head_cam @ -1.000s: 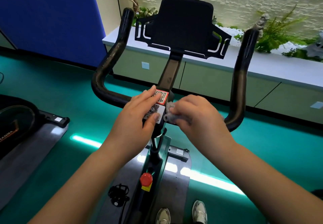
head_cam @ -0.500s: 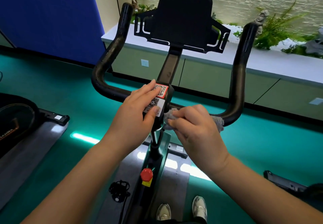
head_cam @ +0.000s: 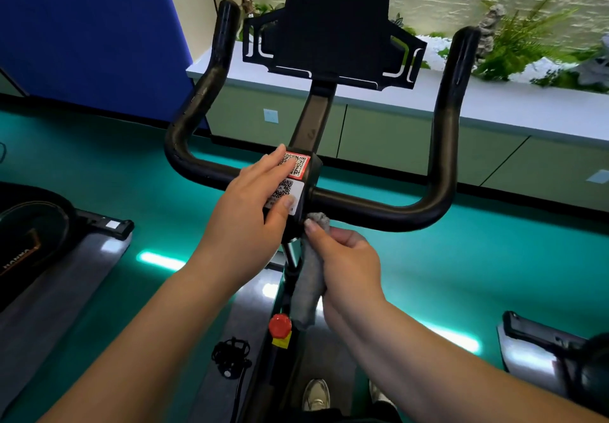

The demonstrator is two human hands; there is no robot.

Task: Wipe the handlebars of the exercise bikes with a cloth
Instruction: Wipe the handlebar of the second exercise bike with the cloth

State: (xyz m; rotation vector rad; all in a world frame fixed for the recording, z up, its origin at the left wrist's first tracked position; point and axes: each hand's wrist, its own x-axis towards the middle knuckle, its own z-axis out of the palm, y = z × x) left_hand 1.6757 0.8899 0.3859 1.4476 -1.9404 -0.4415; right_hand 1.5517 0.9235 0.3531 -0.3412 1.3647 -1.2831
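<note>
The black handlebars point(head_cam: 389, 213) of an exercise bike span the middle of the view, both ends curving up. My left hand point(head_cam: 253, 205) rests flat on the central clamp, fingers lying over its two QR stickers point(head_cam: 298, 167). My right hand point(head_cam: 346, 257) grips a grey cloth point(head_cam: 308, 290) just below the bar, right of the clamp. The cloth's top end touches the underside of the bar by the clamp, and the rest hangs down from my fist.
A black tablet holder point(head_cam: 333, 30) stands above the bar. A red knob point(head_cam: 280, 325) sits on the frame below, with a pedal point(head_cam: 230, 353) to its left. Other bikes stand at far left point(head_cam: 39, 231) and lower right point(head_cam: 560, 353). A planter ledge point(head_cam: 494, 99) runs behind.
My right hand came off the top of the right bar and dropped below it, drawing the cloth back toward the clamp so it now hangs down. My left hand stayed on the stickers.
</note>
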